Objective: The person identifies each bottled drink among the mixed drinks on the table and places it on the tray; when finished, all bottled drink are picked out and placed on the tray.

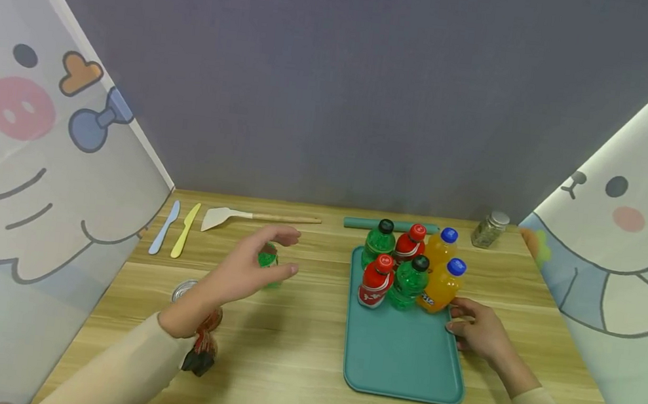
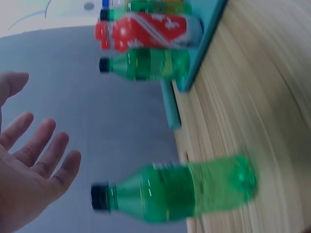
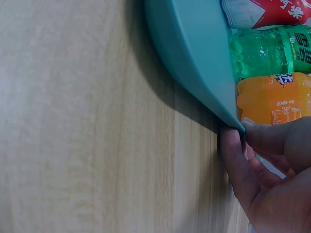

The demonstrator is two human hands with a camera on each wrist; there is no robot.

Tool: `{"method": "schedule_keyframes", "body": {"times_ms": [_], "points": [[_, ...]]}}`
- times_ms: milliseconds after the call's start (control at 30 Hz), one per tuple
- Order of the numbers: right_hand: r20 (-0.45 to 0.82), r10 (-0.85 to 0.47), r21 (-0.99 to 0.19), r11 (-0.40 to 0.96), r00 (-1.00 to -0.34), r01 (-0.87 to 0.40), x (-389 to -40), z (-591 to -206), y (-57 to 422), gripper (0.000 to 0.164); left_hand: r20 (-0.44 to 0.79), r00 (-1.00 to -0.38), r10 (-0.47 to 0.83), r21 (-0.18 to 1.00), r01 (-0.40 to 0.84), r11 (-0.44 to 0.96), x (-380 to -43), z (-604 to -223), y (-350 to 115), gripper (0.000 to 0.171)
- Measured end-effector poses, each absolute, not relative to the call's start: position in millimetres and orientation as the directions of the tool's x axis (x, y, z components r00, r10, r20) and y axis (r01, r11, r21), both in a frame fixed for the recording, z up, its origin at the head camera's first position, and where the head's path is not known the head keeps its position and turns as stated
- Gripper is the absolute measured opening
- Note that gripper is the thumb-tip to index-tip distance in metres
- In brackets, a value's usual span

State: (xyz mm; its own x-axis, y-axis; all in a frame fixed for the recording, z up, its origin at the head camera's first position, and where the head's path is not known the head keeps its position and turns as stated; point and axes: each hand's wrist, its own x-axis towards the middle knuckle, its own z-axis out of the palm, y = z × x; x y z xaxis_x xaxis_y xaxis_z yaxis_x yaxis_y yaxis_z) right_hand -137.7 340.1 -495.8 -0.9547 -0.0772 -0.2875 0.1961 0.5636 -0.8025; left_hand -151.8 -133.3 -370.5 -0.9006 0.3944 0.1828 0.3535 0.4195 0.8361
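Observation:
My left hand (image 1: 243,263) is above the table with fingers spread and nothing in it. Behind it stands an upright green soda bottle (image 2: 170,191) with a black cap, partly hidden in the head view and apart from the fingers in the left wrist view. My right hand (image 1: 479,330) pinches the right rim of a teal tray (image 1: 402,361) between thumb and fingers. At the tray's far end stand two green bottles (image 1: 409,283), two red-capped cola bottles (image 1: 376,283) and two orange soda bottles (image 1: 442,285), close together.
A blue knife (image 1: 164,228), a yellow knife (image 1: 185,231) and a wooden-handled spatula (image 1: 263,216) lie at the back left. Behind the tray is a teal bar (image 1: 357,222); a spice jar (image 1: 490,230) is farther right. A can (image 1: 183,288) shows partly beside the left forearm.

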Motion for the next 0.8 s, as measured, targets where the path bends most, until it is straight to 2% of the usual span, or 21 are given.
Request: {"method": "schedule_keyframes", "body": {"times_ms": [400,800], "points": [[-0.289,-0.075,-0.802,0.564,-0.954,0.199,-137.6,-494.4,340.0,0.064,0.262,-0.936,0.236,0.773,0.350,0.529,-154.5,-379.1,-188.3,0.050],[-0.296,-0.066,-0.794,0.571,-0.953,0.207,-137.0,-492.9,338.4,0.063,0.022,-0.975,0.220,0.773,0.156,0.614,-167.7,-383.7,-203.8,0.059]]}}
